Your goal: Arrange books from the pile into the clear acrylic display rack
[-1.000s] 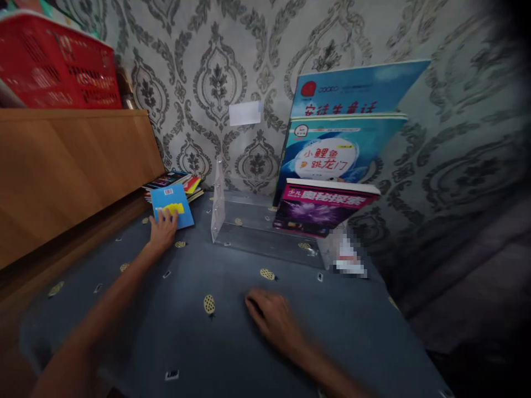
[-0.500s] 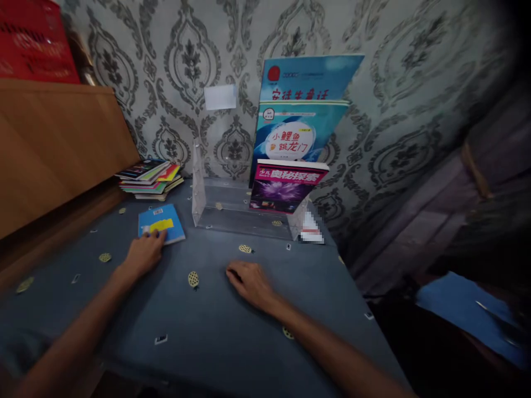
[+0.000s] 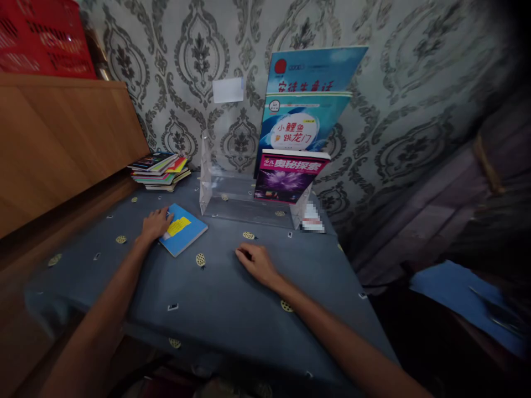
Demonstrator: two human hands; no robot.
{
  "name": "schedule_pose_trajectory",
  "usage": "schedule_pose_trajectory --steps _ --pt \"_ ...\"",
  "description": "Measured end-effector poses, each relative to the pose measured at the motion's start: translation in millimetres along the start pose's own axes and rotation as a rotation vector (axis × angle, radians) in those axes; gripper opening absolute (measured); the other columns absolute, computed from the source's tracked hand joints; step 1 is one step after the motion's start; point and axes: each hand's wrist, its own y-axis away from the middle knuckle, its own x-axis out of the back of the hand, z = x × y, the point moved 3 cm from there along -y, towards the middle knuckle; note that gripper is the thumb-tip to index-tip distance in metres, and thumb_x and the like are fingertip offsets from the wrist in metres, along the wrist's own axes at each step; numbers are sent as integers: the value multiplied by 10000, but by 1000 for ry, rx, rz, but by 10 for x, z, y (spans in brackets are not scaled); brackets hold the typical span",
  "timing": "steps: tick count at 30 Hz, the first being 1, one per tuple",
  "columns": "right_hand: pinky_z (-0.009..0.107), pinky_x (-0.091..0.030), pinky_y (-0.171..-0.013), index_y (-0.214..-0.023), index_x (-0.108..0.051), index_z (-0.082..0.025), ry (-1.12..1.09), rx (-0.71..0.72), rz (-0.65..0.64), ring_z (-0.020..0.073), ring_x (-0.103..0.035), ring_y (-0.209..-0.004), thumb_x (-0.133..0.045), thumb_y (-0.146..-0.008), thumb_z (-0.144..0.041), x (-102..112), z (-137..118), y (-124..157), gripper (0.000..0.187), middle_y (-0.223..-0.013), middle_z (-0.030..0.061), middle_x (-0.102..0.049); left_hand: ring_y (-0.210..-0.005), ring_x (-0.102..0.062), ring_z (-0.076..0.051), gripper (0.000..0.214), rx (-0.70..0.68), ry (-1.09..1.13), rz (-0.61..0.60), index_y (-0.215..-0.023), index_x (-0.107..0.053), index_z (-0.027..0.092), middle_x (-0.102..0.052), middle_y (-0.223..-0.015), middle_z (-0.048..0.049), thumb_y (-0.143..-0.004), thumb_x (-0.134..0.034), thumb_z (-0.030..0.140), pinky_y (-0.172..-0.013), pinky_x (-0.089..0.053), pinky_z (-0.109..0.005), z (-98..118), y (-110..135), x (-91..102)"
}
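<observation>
My left hand (image 3: 155,224) rests on the near left corner of a small blue book with a yellow label (image 3: 183,229), which lies flat and turned at an angle on the blue-grey tablecloth (image 3: 232,298). The hand's fingers lie flat on the cover. My right hand (image 3: 257,263) lies palm down on the cloth, fingers loosely curled, holding nothing. Behind stands a clear acrylic book stand (image 3: 215,190) with a magenta book (image 3: 288,177) and two tall blue books (image 3: 305,119) leaning in it.
A stack of thin colourful books (image 3: 160,171) lies at the back left by a wooden cabinet (image 3: 58,138) with a red basket (image 3: 39,38) on top. Patterned wallpaper is behind. The table edge drops off at the right, where something blue (image 3: 456,293) lies lower down.
My left hand has dragged the small blue book off the stack area toward me and rotated it. My right hand stayed on the cloth. The view shifted left and back.
</observation>
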Motion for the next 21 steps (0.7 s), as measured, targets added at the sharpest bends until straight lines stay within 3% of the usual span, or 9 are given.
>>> schedule_pose_trajectory --steps 5,10,16,21 --pt "239 -393 -599 -793 -646 -176 -163 -96 51 134 -554 -619 -520 -935 -276 64 88 68 214 -661 -11 -617 -1283 -568 -354 569 5 1 28 -1472 -488 126 -583 -1431 -203 -1028 -283 417 -1009 -487 -490 76 239 -129" --pt "244 -401 -620 -817 -656 -174 -124 -106 112 136 -568 -647 -525 -940 -260 141 81 178 199 -700 -6 -632 -1217 -587 -369 550 -15 -33 78 -1426 -532 117 -580 -1374 -227 -1023 -306 415 -949 -512 -483 320 540 -106" --pt "294 -485 -776 -938 -673 -177 29 60 222 181 -637 -840 -502 -981 -205 268 -91 323 178 -912 66 -683 -1109 -619 -361 519 -163 -111 77 -1263 -649 104 -625 -1191 -215 -1015 -361 458 -858 -541 -436 782 902 15" --pt "360 -491 -893 -1031 -653 -183 177 229 150 215 -638 -954 -466 -1029 -224 250 -282 402 192 -1015 98 -694 -1081 -648 -330 481 -288 -119 13 -1146 -689 133 -651 -1144 -185 -1014 -383 481 -787 -542 -376 1193 1134 143"
